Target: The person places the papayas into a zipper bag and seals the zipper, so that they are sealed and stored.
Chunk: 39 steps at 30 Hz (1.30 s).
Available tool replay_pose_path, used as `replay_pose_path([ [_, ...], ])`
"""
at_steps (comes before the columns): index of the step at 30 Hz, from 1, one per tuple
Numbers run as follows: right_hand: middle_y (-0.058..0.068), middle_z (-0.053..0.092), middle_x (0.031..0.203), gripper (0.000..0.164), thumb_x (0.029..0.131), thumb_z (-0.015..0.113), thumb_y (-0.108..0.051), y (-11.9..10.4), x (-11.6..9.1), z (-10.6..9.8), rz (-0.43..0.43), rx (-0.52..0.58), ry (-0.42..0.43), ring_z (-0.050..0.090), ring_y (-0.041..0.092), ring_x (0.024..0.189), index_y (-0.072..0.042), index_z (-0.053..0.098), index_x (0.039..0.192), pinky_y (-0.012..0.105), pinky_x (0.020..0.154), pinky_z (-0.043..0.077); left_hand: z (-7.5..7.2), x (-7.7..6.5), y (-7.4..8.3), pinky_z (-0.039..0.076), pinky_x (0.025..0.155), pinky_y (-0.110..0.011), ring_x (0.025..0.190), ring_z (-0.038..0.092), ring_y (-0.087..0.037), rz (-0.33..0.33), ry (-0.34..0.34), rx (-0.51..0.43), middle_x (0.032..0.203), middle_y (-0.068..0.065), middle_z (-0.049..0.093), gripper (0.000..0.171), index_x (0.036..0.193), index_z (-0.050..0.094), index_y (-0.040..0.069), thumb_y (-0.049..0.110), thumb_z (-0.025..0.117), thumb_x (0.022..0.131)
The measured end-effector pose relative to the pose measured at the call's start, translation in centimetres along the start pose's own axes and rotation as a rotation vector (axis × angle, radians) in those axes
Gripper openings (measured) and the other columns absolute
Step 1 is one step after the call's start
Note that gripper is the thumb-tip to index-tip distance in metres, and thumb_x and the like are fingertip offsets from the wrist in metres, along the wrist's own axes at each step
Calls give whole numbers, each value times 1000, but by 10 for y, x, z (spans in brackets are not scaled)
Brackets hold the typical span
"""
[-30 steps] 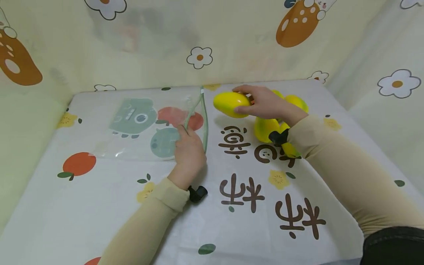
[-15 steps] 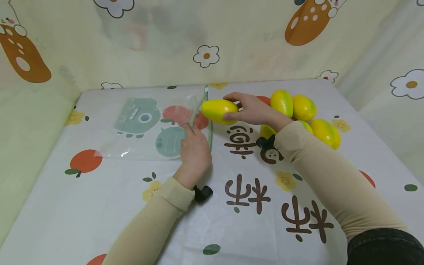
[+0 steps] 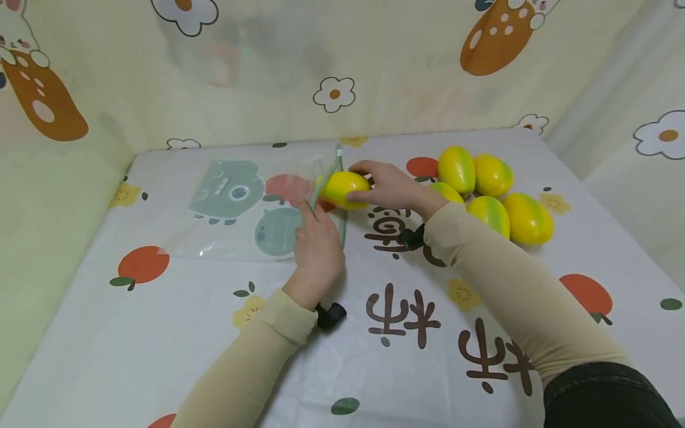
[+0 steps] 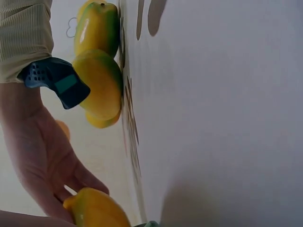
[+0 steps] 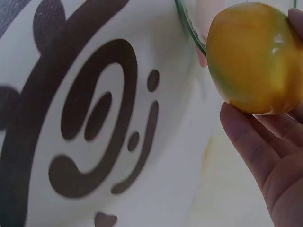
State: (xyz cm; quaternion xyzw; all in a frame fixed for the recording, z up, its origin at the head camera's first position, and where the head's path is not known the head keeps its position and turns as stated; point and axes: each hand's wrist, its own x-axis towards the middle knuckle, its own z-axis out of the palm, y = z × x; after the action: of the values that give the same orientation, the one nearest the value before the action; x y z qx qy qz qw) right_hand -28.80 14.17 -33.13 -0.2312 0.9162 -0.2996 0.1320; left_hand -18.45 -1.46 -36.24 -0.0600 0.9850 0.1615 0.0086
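A clear zip bag (image 3: 227,187) with green and red cartoon prints lies flat on the table, its green-edged mouth facing right. My left hand (image 3: 319,252) pinches the upper green edge of that mouth and lifts it. My right hand (image 3: 393,189) grips a yellow mango (image 3: 346,190) with a greenish tinge, thumb on the near side. The mango's left end sits inside the bag's mouth, behind the green edge. In the right wrist view the mango (image 5: 253,56) rests against the right hand's fingers (image 5: 248,137). Only part of it shows in the left wrist view.
Several more yellow-green mangoes lie grouped at the right back, including one (image 3: 528,219) at the group's right side. The right forearm passes in front of them. A printed cloth (image 3: 417,380) covers the table, and a patterned curtain (image 3: 257,89) hangs behind it.
My right hand has carried the mango leftward from beside the other mangoes into the bag's mouth. The left hand keeps its pinch on the edge.
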Motion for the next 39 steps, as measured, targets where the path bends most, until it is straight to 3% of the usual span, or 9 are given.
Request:
replay_pose_path([
  [12,17,54,147,68,96,69,-39,6,15,19,82,69,66,55,33,128,-2,44,148,45,105,51,1,0,1,63,77,-42,97,65,-38,-3,14,-5,163,-25,24,81,154,28,-6,10,74,89],
  [17,18,62,132,72,94,69,-49,4,19,23,159,63,97,64,31,108,-1,48,143,40,90,56,2,0,1,62,76,-44,98,65,-39,1,33,-28,163,-25,25,84,156,23,-6,8,73,90],
  [22,18,65,123,73,92,73,-49,0,23,25,213,122,97,74,28,88,1,49,140,35,80,59,3,0,0,62,77,-45,99,64,-40,8,46,-37,163,-25,25,87,157,21,-6,8,73,89],
  [30,17,64,128,63,92,73,-40,-5,28,30,191,125,165,58,31,113,2,57,136,40,92,54,4,0,1,62,75,-43,96,65,-39,13,63,-21,161,-25,26,80,154,26,-6,7,72,90],
  [39,20,71,120,48,94,74,-27,-12,36,40,146,134,223,64,31,113,4,64,129,39,94,53,4,0,1,61,76,-43,97,65,-40,18,74,-20,161,-24,29,80,153,27,-6,7,74,89],
])
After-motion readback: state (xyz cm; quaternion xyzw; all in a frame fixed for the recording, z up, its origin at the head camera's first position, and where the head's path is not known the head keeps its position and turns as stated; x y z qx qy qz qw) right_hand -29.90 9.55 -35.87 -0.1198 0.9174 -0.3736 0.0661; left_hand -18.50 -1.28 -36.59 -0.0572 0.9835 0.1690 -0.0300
